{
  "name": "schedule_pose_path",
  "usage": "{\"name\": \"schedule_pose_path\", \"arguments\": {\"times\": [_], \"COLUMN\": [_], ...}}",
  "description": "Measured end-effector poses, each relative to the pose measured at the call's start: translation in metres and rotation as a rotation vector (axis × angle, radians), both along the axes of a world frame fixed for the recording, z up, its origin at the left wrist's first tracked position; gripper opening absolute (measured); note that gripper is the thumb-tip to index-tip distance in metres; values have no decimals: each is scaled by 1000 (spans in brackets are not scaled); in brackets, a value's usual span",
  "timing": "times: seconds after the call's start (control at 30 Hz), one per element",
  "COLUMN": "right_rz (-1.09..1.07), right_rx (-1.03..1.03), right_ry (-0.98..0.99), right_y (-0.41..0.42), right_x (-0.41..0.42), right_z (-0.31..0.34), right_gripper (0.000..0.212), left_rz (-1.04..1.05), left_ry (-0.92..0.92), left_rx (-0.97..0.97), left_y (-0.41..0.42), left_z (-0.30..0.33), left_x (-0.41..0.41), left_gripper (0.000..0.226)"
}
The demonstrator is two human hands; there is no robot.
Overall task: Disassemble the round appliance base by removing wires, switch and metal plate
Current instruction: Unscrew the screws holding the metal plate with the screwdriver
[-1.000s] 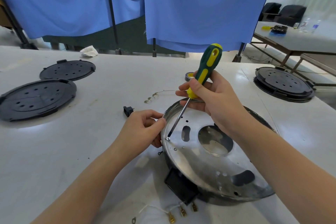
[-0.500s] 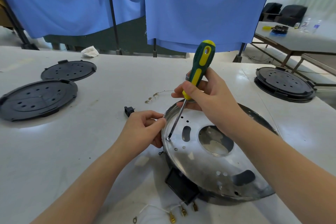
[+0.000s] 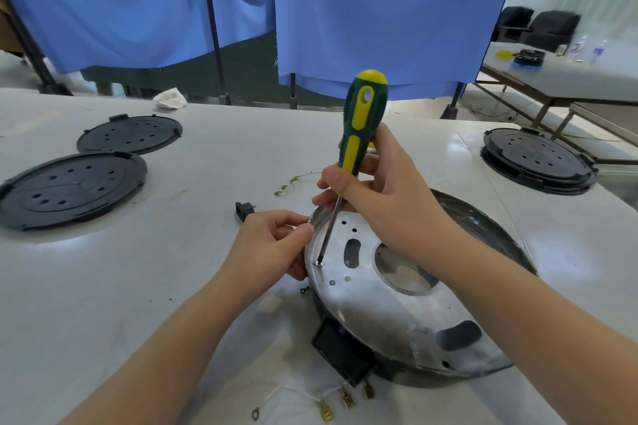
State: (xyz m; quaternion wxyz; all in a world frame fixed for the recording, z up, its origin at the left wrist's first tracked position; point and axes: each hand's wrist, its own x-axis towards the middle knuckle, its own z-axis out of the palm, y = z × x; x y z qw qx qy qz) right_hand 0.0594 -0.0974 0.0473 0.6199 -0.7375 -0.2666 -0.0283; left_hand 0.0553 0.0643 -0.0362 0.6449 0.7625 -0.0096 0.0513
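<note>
Loose wires [image 3: 331, 404] with gold ends lie at the near edge of the white table [image 3: 172, 286]. Just behind them sits the round base [image 3: 490, 252], with a shiny metal plate [image 3: 373, 307] on top. The left hand [image 3: 276, 245] pinches the plate's left rim. The right hand [image 3: 386, 197] grips a green and yellow screwdriver [image 3: 359, 134], its tip on a screw [image 3: 318, 264]. A small black switch [image 3: 243, 210] lies just left. Black round lids [image 3: 74, 188] rest by the left edge, more [image 3: 537, 159] at the far right.

two lids [image 3: 72, 188] left of base [image 3: 414, 290], wires [image 3: 310, 402] before it
</note>
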Motion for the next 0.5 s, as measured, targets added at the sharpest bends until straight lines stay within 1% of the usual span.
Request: {"name": "schedule_pose_path", "arguments": {"times": [0.13,0.27,0.4,0.5], "right_rz": [16,126,315,401], "right_rx": [-7,-94,-168,-183], "right_ry": [-25,-23,97,179], "right_y": [2,4,-1,-5], "right_x": [-3,1,10,15], "right_z": [-2,6,20,24], "right_gripper": [27,27,19,18], "left_rz": [1,-6,-14,-15], "left_ry": [-5,-7,3,10], "left_rx": [17,22,20,28], "left_y": [0,0,1,1], "left_z": [0,1,4,5], "left_x": [0,0,-2,-3], "left_gripper": [13,14,14,14]}}
